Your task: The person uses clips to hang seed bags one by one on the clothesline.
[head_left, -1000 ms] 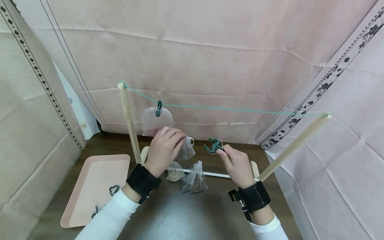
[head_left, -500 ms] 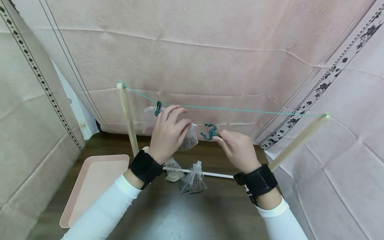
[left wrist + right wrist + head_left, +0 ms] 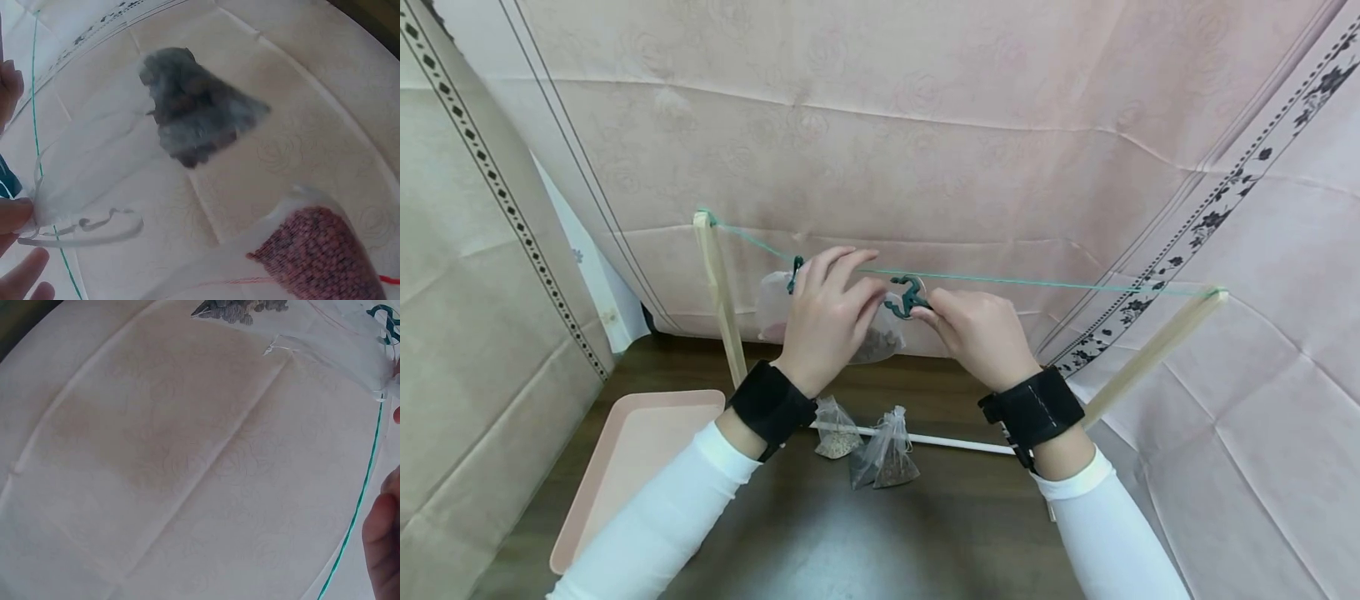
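My left hand [image 3: 827, 325] pinches the gathered top of a sheer drawstring bag [image 3: 194, 119] right at the green line [image 3: 1000, 280]. Dark, chunky pieces fill the bag's bottom, and its drawstring [image 3: 119, 234] loops out beside my fingertips. Close by on the right, my right hand [image 3: 988, 337] squeezes the handles of a dark green clothespin [image 3: 910, 297] between thumb and finger, its jaws spread toward the bag. Left of these hangs another sheer bag [image 3: 319, 256] of small reddish beans, held on the line by a clothespin [image 3: 795, 275].
Two more filled mesh bags, one pale [image 3: 838, 442] and one dark [image 3: 891, 462], sit on the table near a white rod [image 3: 955, 442]. Wooden posts [image 3: 718, 283] carry the line. A pink tray [image 3: 655, 417] lies at the left, partly behind my sleeve.
My left hand has lifted the dark-filled bag up to the line. My right hand has brought the clothespin up and leftward, close to it. The tray's clothespins are now hidden by my sleeve.
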Motion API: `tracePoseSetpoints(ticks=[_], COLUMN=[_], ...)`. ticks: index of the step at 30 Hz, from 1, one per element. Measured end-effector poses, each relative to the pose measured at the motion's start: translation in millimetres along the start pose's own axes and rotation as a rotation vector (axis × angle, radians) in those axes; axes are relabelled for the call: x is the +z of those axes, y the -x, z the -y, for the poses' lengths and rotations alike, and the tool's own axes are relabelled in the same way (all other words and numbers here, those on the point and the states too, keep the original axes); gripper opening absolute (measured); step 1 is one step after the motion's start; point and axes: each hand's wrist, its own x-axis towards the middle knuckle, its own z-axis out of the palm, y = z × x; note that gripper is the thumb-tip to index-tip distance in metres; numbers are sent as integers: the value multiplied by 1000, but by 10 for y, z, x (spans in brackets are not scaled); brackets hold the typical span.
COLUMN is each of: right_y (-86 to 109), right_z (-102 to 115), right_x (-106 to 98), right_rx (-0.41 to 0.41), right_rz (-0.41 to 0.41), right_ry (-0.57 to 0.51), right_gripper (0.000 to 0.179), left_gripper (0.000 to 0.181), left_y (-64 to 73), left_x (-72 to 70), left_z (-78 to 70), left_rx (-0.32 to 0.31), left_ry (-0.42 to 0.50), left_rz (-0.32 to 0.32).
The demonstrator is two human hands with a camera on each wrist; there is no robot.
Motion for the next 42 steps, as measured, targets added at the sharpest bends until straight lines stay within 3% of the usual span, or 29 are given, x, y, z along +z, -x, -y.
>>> tracePoseSetpoints(ticks=[18, 33, 42], right_y=[-273, -394, -446], right_z=[-83, -77, -65], right_x=[5, 69, 90], right_rx=[-41, -53, -110], right_rz=[61, 132, 206], right_ry=[103, 69, 94], right_gripper=[31, 26, 29], left_gripper=[12, 13, 11], left_y=[-165, -153, -100], left_x=[-32, -14, -26], left_z=[98, 147, 180], left_rx=[-4, -32, -52], left_ry=[-33, -44, -14], left_rz=[79, 134, 161])
